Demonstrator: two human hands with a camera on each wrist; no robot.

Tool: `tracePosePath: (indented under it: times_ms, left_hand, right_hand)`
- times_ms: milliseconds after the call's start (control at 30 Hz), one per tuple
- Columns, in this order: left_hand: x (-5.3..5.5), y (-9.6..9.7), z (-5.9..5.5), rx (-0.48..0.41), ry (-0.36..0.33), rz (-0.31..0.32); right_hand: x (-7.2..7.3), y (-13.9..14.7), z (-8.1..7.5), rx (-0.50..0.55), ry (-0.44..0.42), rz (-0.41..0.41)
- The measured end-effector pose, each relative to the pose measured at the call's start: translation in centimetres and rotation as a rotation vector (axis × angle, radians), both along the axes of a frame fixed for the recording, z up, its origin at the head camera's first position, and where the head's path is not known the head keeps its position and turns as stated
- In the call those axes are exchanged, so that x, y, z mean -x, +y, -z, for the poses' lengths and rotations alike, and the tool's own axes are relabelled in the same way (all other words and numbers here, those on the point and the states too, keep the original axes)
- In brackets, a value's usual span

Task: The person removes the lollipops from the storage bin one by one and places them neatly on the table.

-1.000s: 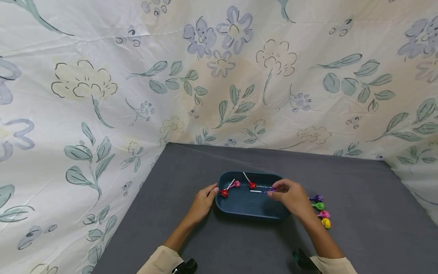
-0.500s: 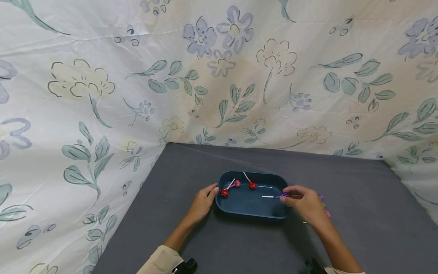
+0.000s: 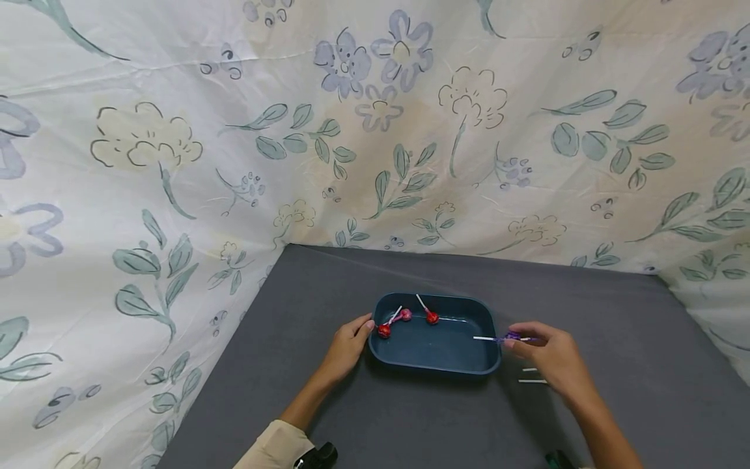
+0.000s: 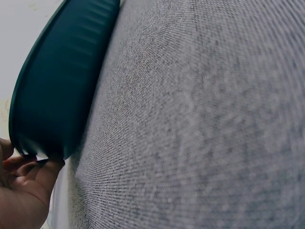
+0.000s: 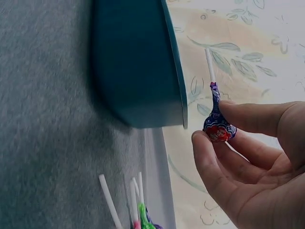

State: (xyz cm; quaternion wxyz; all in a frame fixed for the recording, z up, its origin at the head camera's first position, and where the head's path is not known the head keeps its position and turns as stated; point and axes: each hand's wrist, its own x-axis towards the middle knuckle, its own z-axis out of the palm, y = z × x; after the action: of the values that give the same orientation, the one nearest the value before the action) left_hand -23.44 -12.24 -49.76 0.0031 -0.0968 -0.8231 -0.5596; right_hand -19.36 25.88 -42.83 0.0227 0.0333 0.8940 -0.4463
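My right hand (image 3: 553, 358) pinches a purple-wrapped lollipop (image 5: 217, 119) by its head between thumb and fingers. It hovers at the right end of a dark blue tray (image 3: 433, 365), the white stick pointing left over the rim. My left hand (image 3: 344, 348) grips the tray's left end, thumb at the rim; in the left wrist view its fingers (image 4: 47, 174) curl against the end wall. Inside the tray lie two red lollipops, one near the left end (image 3: 384, 331) and one near the back (image 3: 432, 318), plus a pink lollipop (image 3: 406, 314).
On the grey cloth (image 3: 422, 423) right of the tray, white sticks (image 3: 532, 381) show beside my right hand, which hides their heads. The right wrist view shows these lollipops, one wrapped in green (image 5: 144, 219). A flowered sheet (image 3: 375, 163) hangs behind and at the sides.
My right hand has moved right with the purple lollipop, from above the tray's inside to its right rim. It now covers the lollipop heads on the cloth. My left hand has stayed put.
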Motion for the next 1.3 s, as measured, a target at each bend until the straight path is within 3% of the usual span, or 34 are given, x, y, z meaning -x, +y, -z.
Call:
tracePosePath:
  times_ms: [267, 533, 700, 900, 1300]
  left_hand:
    - [0.0, -0.1, 0.1, 0.000, -0.003, -0.005]
    - [0.0, 0.0, 0.1, 0.018, 0.006, -0.013]
    - [0.0, 0.1, 0.0, 0.013, -0.009, -0.010]
    - [0.0, 0.1, -0.1, 0.010, -0.022, -0.011]
    - [0.0, 0.0, -0.1, 0.016, -0.018, -0.016]
  right_hand:
    - [-0.1, 1.4, 0.2, 0.014, -0.041, 0.033]
    - [0.0, 2.8, 1.0, 0.053, -0.078, 0.122]
    - [0.3, 4.1, 1.5, 0.013, -0.111, 0.154]
    - [0.4, 5.6, 1.9, -0.062, -0.086, 0.164]
    - [0.8, 8.1, 3.0, -0.089, -0.109, 0.207]
